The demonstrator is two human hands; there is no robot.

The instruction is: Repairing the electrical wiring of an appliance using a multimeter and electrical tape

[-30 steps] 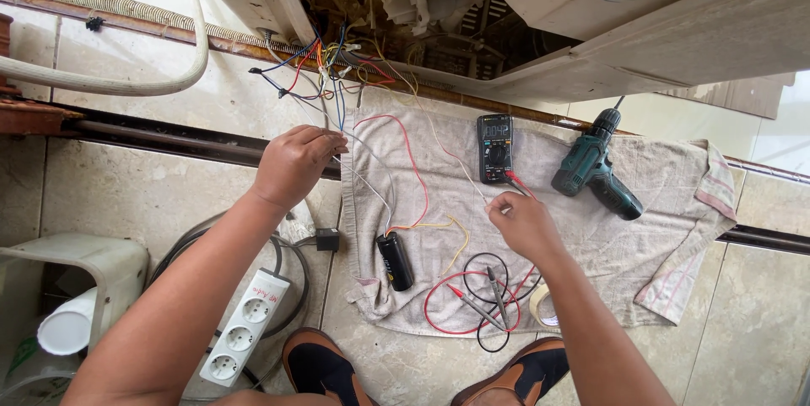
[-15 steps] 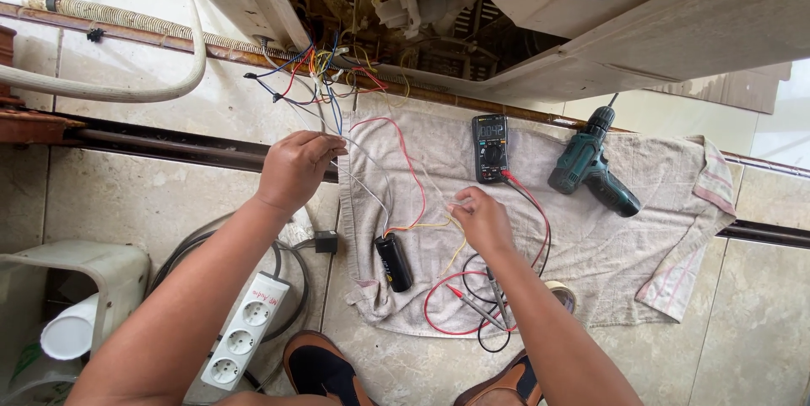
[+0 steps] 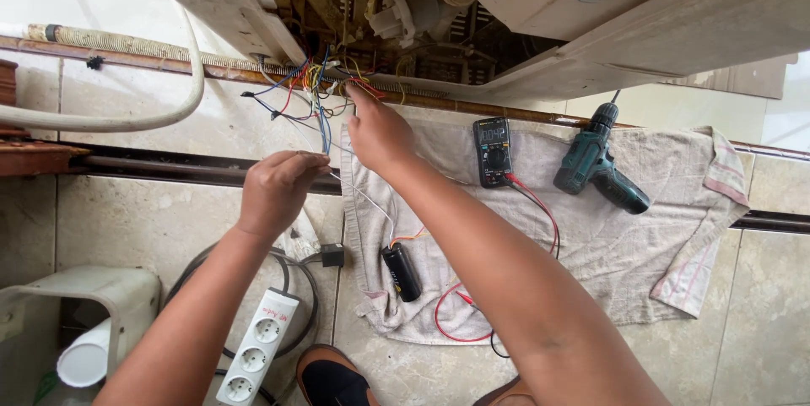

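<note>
My left hand (image 3: 274,191) pinches thin wires that hang from a bundle of coloured wires (image 3: 308,89) coming out of an opened appliance (image 3: 439,9). My right hand (image 3: 377,129) reaches up to the same bundle, fingertips on red wires at the appliance's edge. A black multimeter (image 3: 493,151) with red leads lies on a grey towel (image 3: 675,220). A small black cylindrical part (image 3: 402,271) with wires lies on the towel's left part, below my right forearm.
A teal cordless drill (image 3: 601,171) rests on the towel at right. A white power strip (image 3: 256,354) and black cables lie on the tiled floor at lower left. A white hose (image 3: 126,119) curves at left. My shoe (image 3: 333,376) shows at the bottom.
My right hand left the red leads on the towel and moved up and left to the wire bundle. The left hand stayed on its wires.
</note>
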